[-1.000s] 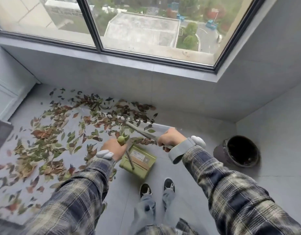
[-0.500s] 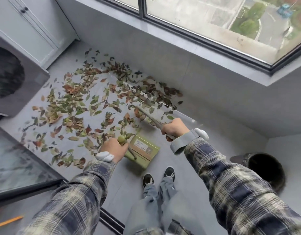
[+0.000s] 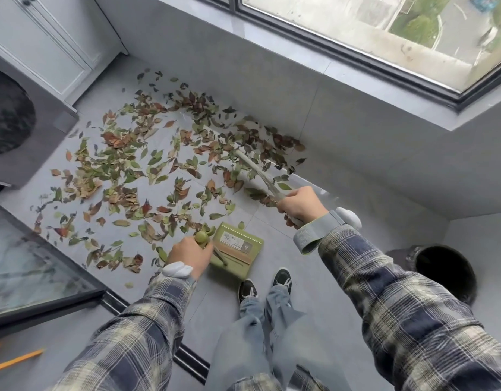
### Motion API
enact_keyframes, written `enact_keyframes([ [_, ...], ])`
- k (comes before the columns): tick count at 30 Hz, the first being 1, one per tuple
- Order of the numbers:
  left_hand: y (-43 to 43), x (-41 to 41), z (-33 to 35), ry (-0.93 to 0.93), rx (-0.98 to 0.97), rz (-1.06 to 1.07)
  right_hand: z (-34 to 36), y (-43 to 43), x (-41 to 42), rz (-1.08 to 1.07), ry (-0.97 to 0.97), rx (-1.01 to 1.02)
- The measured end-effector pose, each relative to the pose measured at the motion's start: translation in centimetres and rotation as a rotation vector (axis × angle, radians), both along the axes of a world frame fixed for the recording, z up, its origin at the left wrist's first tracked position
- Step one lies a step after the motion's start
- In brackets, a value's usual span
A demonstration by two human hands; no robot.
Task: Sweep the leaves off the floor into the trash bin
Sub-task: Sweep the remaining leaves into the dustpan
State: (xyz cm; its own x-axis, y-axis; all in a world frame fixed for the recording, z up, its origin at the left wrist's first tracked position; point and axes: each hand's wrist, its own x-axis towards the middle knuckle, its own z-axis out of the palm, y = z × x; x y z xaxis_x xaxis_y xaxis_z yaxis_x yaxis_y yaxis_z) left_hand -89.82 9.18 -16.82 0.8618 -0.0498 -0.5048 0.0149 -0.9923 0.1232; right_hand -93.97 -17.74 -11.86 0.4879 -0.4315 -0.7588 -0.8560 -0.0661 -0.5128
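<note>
Brown and green leaves (image 3: 147,176) lie scattered over the grey tiled floor between the cabinet and the wall under the window. My left hand (image 3: 191,255) grips the round-topped handle of a green dustpan (image 3: 238,251) standing on the floor in front of my shoes. My right hand (image 3: 298,206) grips the pale broom handle (image 3: 257,173), which slants up-left into the leaves near the wall; its head is hard to make out. The dark round trash bin (image 3: 444,270) stands at the right, by the corner.
A white cabinet (image 3: 46,43) and a dark round-fronted appliance (image 3: 9,117) stand at the left. A glass door in a black floor track (image 3: 40,277) runs along the lower left. The window ledge (image 3: 300,55) crosses the top. My shoes (image 3: 264,285) are beside the dustpan.
My view has swung left and down, so the bin has slid toward the right edge. Both hands keep their hold; the broom still points into the leaves by the wall.
</note>
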Motion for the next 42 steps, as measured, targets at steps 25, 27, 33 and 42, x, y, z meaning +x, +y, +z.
enact_keyframes([
  [25, -5.9, -0.5, 0.0, -0.06, -0.082, -0.042, -1.1, -4.4, -2.5, -0.05, 0.024, 0.005],
  [27, -5.7, -0.8, 0.0, -0.074, -0.062, -0.04, -1.0, -4.5, -2.2, -0.039, 0.014, -0.004],
  [33, -4.7, -2.0, -1.5, -0.043, -0.056, -0.006, -1.2, -4.6, -1.9, -0.013, -0.014, -0.023],
  [42, -6.6, -2.1, -2.7, 0.003, -0.11, 0.064, -1.7, -5.0, -1.6, 0.072, -0.003, -0.055],
])
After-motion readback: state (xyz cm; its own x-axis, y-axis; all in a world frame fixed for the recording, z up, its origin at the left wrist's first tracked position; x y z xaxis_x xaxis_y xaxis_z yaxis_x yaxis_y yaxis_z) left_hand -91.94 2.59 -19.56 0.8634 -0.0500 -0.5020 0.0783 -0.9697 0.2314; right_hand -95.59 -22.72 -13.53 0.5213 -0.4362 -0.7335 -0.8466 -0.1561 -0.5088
